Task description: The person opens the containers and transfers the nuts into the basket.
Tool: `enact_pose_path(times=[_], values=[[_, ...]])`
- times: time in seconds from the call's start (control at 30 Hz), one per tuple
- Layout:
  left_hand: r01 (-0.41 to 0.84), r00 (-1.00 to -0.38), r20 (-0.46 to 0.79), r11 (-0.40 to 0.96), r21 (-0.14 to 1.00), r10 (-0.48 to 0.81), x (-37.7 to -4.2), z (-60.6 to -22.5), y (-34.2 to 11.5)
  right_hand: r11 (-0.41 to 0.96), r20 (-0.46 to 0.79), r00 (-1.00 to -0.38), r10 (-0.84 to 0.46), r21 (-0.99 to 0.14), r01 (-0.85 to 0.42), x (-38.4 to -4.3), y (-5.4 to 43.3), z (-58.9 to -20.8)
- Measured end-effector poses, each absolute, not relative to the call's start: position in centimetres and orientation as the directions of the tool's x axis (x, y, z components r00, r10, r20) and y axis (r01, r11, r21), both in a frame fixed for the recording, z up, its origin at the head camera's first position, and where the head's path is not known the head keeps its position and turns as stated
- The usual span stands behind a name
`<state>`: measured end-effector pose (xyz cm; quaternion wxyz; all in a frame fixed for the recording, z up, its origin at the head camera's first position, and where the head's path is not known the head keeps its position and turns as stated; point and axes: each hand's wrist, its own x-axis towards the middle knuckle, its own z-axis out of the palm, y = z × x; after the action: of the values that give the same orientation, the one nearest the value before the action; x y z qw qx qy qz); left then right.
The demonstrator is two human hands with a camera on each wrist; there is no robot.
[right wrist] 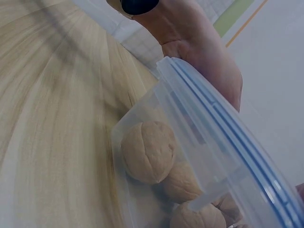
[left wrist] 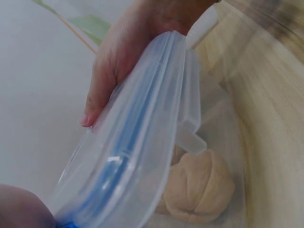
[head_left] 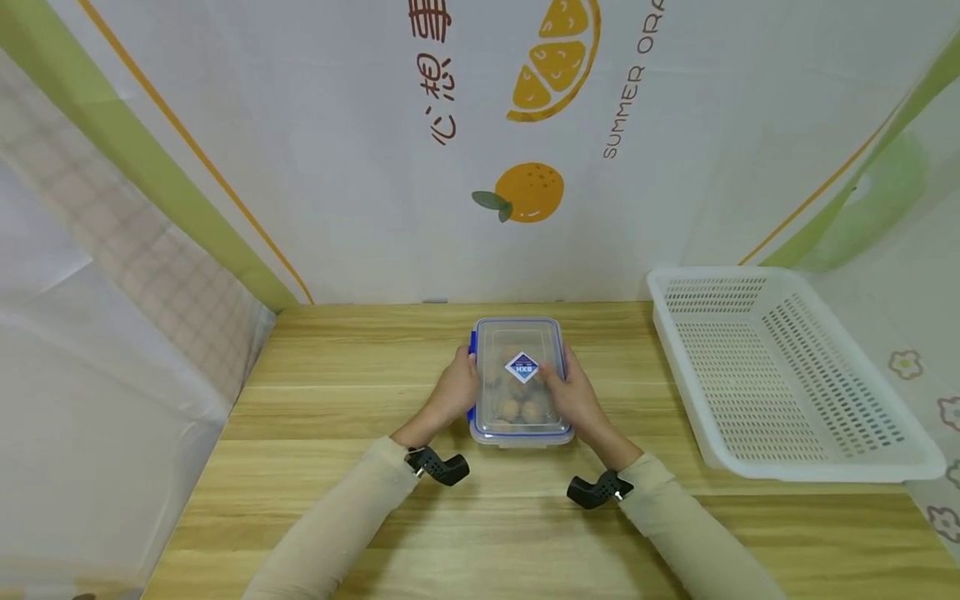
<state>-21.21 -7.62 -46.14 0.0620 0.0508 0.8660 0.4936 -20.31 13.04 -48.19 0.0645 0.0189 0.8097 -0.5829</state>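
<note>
The clear lidded food container [head_left: 517,390], with walnuts [right wrist: 148,152] inside, is seen on the wooden tabletop [head_left: 337,358], gripped at opposite sides by the left hand [head_left: 453,386] and right hand [head_left: 576,398]. Steadying is judged in hand; even two-sided support is next called for.

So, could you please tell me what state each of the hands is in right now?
Left hand: holding the lidded container by its left side.
Right hand: holding its right side, thumb over the top.
</note>
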Motion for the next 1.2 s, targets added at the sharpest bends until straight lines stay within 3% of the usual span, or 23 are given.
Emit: enact_pose_path(times=[0.9,1.2], values=[[0.029,-0.99,-0.054,0.572,0.82,0.128,-21.5,-46.29,-7.59,0.302,-0.152,-0.988,-0.036,-0.944,0.134,-20.51,12.83,-48.12],[-0.012,-0.99,-0.081,0.506,0.862,0.115,-21.44,-46.71,-8.06,0.295,-0.139,-0.989,-0.041,-0.948,0.121,-20.35,12.99,-48.11]])
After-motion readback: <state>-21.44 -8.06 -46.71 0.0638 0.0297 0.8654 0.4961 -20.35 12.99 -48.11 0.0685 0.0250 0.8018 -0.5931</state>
